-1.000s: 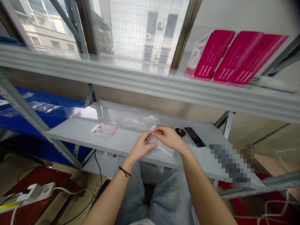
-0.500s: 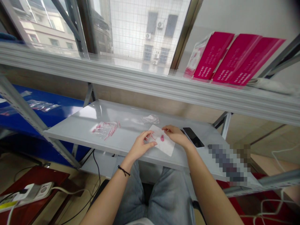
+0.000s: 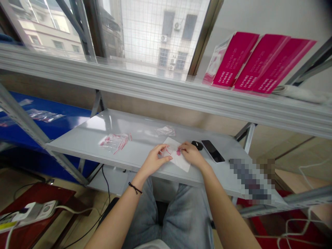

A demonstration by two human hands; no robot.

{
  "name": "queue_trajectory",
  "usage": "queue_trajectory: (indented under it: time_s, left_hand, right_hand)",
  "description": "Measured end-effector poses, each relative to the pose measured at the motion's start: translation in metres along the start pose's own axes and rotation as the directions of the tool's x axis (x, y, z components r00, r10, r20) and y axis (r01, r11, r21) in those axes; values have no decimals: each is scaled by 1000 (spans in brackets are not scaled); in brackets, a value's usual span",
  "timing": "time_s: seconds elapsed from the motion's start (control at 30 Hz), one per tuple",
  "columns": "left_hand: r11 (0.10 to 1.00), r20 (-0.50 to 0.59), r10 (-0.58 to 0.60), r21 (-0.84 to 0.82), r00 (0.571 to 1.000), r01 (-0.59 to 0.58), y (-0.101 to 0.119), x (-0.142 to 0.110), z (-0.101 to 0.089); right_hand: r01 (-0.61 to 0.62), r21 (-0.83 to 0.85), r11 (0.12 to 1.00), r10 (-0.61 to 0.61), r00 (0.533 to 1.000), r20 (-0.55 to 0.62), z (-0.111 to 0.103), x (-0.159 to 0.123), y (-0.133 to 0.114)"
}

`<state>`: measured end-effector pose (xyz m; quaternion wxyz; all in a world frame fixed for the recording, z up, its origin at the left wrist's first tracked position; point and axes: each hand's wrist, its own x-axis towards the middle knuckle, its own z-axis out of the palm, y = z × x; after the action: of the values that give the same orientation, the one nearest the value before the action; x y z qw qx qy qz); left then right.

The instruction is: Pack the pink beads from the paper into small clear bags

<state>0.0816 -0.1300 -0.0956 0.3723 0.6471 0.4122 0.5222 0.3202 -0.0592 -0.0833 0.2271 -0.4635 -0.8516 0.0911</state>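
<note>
hidden: my right hand [image 3: 191, 154] covers part of the thin white rectangular sheet [image 3: 181, 163] | blurred: pixelated grey-brown patch [image 3: 250, 181] | too small: tiny pink pieces [image 3: 178, 152]

Top shelf: magenta cartons [image 3: 261, 64] in a leaning row
Lower shelf [image 3: 85, 136]: black smartphone [image 3: 212, 151] lying flat
Floor: white power strip [image 3: 33, 212] on a red board [image 3: 38, 193]
Window: wire mesh [image 3: 155, 34] before an apartment building [image 3: 168, 45]

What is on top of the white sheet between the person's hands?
A small pink-red piece and a thin red strip lie on the white sheet. The left hand and right hand hide the rest of it.
</note>
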Motion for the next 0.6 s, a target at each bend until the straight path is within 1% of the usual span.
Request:
queue_trajectory:
  time_s: [0.2, 0.27, 0.3, 0.37, 0.47, 0.53, 0.6]
  left_hand:
    - [999, -9, -22, -38, 1000, 22, 2, 0, 0]
    - [994, -9, -50, -99, 999, 49, 1, 0, 0]
    - [986, -4, -69, -155, 998, 67, -1, 0, 0]
    - [944, 6, -105, -314, 994, 101, -3, 1, -1]
    - [824, -13, -144, -555, 990, 112, -7, 2, -3]
    - [759, -19, -160, -642, 987, 110, -8, 2, -5]
    - [717, -2, -172, -686, 985, 124, -8, 1, -7]
  right_hand:
    - [-11, -18, 1000, 10, 999, -30, -2, -3, 1]
    - [-5, -5, 1000, 5, 1000, -28, -3, -3, -1]
    - [-2, 4, 1000, 2, 1000, -25, -4, -3, -2]
    - [5, 25, 1000, -5, 1000, -18, -5, -1, -4]
    - [9, 61, 998, -8, 1000, -16, -6, 1, -5]
    - [5, 87, 996, -3, 1000, -27, -7, 2, -7]
    - [0, 119, 993, 6, 999, -50, -9, 2, -13]
